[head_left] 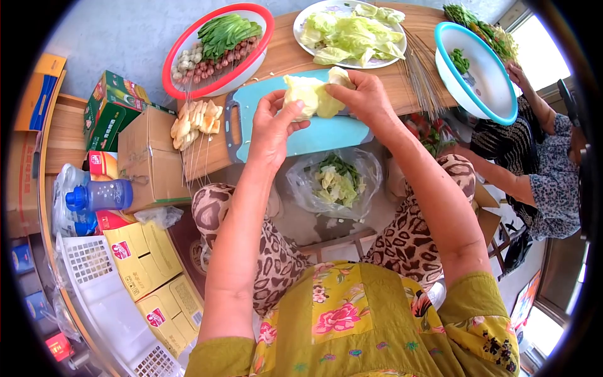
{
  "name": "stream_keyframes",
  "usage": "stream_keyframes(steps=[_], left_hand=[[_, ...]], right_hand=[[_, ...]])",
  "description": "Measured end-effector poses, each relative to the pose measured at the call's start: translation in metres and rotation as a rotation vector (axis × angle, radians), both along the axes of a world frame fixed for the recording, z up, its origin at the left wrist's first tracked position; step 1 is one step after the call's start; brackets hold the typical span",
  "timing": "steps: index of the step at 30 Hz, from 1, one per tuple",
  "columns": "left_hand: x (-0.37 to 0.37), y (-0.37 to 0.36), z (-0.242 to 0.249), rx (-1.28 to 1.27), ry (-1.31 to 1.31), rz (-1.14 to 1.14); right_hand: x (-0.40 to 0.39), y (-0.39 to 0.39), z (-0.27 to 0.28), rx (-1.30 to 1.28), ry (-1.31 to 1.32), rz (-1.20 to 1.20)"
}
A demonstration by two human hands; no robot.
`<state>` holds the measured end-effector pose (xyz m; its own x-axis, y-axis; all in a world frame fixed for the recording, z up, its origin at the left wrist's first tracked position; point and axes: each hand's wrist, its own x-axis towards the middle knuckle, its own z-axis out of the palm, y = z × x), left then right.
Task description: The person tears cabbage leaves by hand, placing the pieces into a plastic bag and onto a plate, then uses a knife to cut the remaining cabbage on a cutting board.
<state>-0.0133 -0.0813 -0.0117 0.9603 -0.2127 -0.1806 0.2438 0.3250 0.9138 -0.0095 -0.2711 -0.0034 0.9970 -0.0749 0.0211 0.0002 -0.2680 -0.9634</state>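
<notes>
Between my two hands, above the blue cutting board point(264, 100), is a pale yellow-green lettuce leaf point(304, 94). My left hand point(276, 120) pinches its left side between thumb and fingers. The upper right side is gripped by my right hand point(365, 95). More lettuce leaves point(352, 34) lie heaped on a white plate point(304, 16) behind the board. Below the table edge, a clear plastic bag point(301, 182) holds torn leaves and green scraps.
A red-rimmed bowl point(269, 31) with greens and skewered balls stands at the back left. Thin skewers point(419, 72) lie right of the plate, beside a blue-rimmed bowl point(468, 103). Skewered bread-like pieces point(195, 122) sit left of the board. Another person point(553, 182) is at the right.
</notes>
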Motion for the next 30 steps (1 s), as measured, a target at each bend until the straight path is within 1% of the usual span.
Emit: stream_keyframes(steps=[3, 6, 8, 9, 11, 12, 13, 16, 18, 20, 22, 23, 25, 26, 27, 28, 29, 30], left_hand=[[0.003, 0.003, -0.001, -0.016, -0.002, 0.002], [0.005, 0.005, -0.001, -0.034, 0.028, -0.015], [0.005, 0.005, -0.001, -0.038, 0.025, 0.007], [0.004, 0.005, -0.001, -0.04, 0.023, 0.028], [0.004, 0.005, -0.001, -0.033, 0.023, 0.031], [0.003, 0.005, -0.001, -0.028, 0.022, 0.033], [0.003, 0.005, 0.0, -0.028, 0.022, 0.032], [0.003, 0.005, 0.002, -0.064, 0.018, -0.007], [0.002, 0.004, 0.005, -0.116, 0.004, -0.048], [0.003, 0.004, 0.003, -0.074, -0.025, -0.067], [0.002, 0.005, 0.003, -0.029, -0.054, -0.083], [0.002, 0.004, 0.003, -0.02, -0.063, -0.1], [0.001, 0.004, 0.003, -0.013, -0.072, -0.117], [0.002, 0.005, 0.002, -0.085, -0.064, -0.108], [0.003, 0.007, 0.003, -0.157, -0.058, -0.102], [0.004, 0.007, 0.003, -0.157, -0.061, -0.104], [0.004, 0.008, 0.004, -0.225, -0.053, -0.093], [0.005, 0.008, 0.005, -0.293, -0.045, -0.081]], right_hand=[[0.0, -0.003, 0.002, 0.046, -0.001, -0.039], [0.006, -0.009, -0.004, 0.022, -0.004, -0.02], [0.005, -0.009, -0.002, -0.001, -0.087, 0.032], [0.004, -0.007, -0.002, -0.001, -0.087, 0.032], [-0.004, 0.002, -0.003, -0.086, -0.163, 0.101], [-0.011, 0.007, 0.008, -0.246, -0.148, 0.065], [-0.011, 0.006, 0.008, -0.246, -0.148, 0.064], [-0.005, 0.001, 0.007, -0.172, -0.016, -0.032], [-0.004, -0.001, 0.008, -0.142, -0.025, -0.024], [-0.006, -0.001, 0.01, -0.112, -0.035, -0.016], [-0.012, 0.002, 0.013, -0.272, -0.131, 0.013], [-0.012, 0.001, 0.013, -0.272, -0.131, 0.011], [-0.008, -0.002, 0.01, -0.175, 0.005, -0.054], [-0.003, -0.006, 0.004, -0.078, 0.039, -0.055], [-0.001, -0.008, 0.002, -0.078, 0.037, -0.057], [0.0, -0.01, 0.002, 0.2, 0.119, -0.069], [0.001, -0.011, 0.002, 0.478, 0.2, -0.079], [0.001, -0.011, 0.005, 0.594, 0.262, -0.101]])
